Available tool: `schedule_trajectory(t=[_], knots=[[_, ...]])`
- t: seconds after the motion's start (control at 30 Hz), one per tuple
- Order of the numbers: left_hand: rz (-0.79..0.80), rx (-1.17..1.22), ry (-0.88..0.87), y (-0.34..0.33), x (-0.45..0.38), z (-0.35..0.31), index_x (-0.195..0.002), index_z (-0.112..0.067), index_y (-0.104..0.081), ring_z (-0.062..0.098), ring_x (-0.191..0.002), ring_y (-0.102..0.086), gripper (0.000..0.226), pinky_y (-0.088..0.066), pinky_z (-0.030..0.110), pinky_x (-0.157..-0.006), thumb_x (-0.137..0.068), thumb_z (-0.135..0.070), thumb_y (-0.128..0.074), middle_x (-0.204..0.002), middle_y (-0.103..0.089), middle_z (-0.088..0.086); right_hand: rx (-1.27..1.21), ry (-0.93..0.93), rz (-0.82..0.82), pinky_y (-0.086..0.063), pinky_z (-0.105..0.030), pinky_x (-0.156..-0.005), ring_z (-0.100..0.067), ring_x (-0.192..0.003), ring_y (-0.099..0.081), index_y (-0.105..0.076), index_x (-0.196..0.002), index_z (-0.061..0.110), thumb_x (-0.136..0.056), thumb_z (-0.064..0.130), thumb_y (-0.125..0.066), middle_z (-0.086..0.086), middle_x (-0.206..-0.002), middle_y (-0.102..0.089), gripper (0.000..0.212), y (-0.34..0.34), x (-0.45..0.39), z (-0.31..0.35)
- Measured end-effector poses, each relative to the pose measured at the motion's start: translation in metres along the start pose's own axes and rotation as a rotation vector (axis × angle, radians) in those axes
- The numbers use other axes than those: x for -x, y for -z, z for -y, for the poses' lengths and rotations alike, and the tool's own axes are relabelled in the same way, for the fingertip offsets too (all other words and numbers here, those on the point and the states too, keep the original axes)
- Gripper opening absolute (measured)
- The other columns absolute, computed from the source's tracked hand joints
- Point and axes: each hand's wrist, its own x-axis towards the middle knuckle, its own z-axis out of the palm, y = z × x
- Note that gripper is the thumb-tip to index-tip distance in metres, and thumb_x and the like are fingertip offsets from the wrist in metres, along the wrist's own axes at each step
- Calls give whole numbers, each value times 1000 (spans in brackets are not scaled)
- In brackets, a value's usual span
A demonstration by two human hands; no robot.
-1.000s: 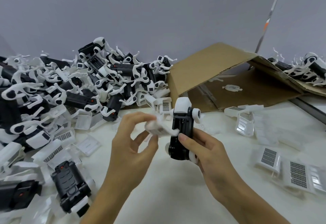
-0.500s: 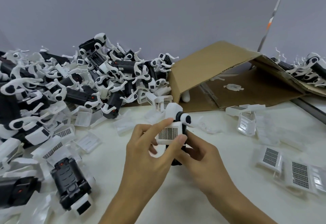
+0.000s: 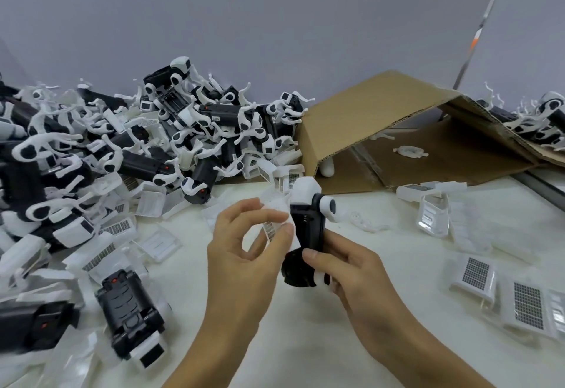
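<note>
My right hand [image 3: 348, 268] grips the lower end of a black-and-white toy body [image 3: 307, 222], held upright above the white table [image 3: 305, 341]. Its white head and a round black-faced joint point up and right. My left hand [image 3: 244, 253] pinches a small white cover piece [image 3: 273, 219] with a dotted grid patch, thumb and fingers curled round it, right against the body's left side. Whether the cover is seated on the body I cannot tell.
A big heap of black-and-white toy bodies [image 3: 137, 149] fills the left and back. One black body [image 3: 128, 308] lies at lower left. Loose white covers [image 3: 477, 277] lie at right. An open cardboard box [image 3: 382, 131] lies on its side behind, with more toys [image 3: 541, 118] beyond.
My left hand brought the white cover up to the toy body, pressed it on its front, and now holds it at the body's left side. The body has turned slightly.
</note>
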Motion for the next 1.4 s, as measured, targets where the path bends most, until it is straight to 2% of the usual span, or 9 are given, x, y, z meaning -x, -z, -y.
schedule_trajectory(t=[0.2,0.4,0.5,0.6,0.67,0.8,1.03,1.2,1.4], knots=[[11,91,-70,5,-4,2,-102,-40,-59,15,-111,-68,51,-58,35,-95,-66,-17,-88,-102,-65,-11,-50,-18,28,-43,-39,-105,-14,-115,-67,-73,-118,35,-98,23,-59,3,-115,-75,28,4,-3,-1],[115,-102,-184,-5,5,8,-105,-34,-69,21,-116,-66,39,-55,22,-92,-72,-24,-87,-113,-67,-4,-96,26,25,-47,-52,-107,-20,-116,-68,-72,-120,36,-93,35,-52,2,-120,-74,34,1,-2,-3],[116,-69,-52,-4,5,7,-105,-39,-70,13,-111,-68,44,-57,23,-89,-67,-33,-92,-110,-72,-7,-105,33,19,-46,-55,-107,-24,-115,-68,-72,-123,30,-94,36,-52,-3,-121,-73,36,1,-1,-2],[175,-84,93,-5,5,6,-109,-33,-73,9,-104,-71,46,-59,34,-91,-66,-41,-87,-105,-76,-12,-118,43,17,-54,-47,-99,-25,-112,-70,-72,-122,28,-93,49,-55,-6,-118,-74,39,0,0,3],[223,-183,76,-7,9,5,-112,-30,-73,6,-105,-70,47,-60,33,-89,-69,-45,-83,-106,-75,-14,-114,43,-11,-60,-34,-87,-21,-106,-72,-75,-113,36,-86,59,-65,-2,-112,-76,37,0,0,8],[248,-281,-33,-9,15,6,-108,-36,-65,8,-99,-71,46,-58,26,-81,-70,-51,-85,-103,-73,-16,-59,52,-75,-61,-33,-75,-22,-93,-76,-80,-99,34,-64,56,-75,-1,-100,-79,42,7,0,12],[428,23,286,0,0,5,-106,-24,-76,24,-100,-72,43,-55,47,-91,-78,-56,-70,-105,-76,4,-71,179,-114,-58,-17,-64,-12,-97,-73,-82,-90,33,-70,50,-70,-9,-107,-72,29,5,3,18],[329,-72,90,-4,3,5,-90,-31,-82,12,-85,-74,24,-55,19,-71,-88,-49,-66,-87,-79,-3,16,138,-100,-53,-10,-70,-6,-92,-73,-81,-89,37,-80,55,-60,3,-96,-77,29,0,3,17],[428,-22,217,-5,4,5,-102,-28,-80,15,-97,-74,24,-56,26,-84,-88,-44,-68,-99,-79,-1,87,154,-211,-54,-11,-61,-6,-79,-74,-81,-75,37,-73,63,-60,8,-79,-78,33,4,1,17]])
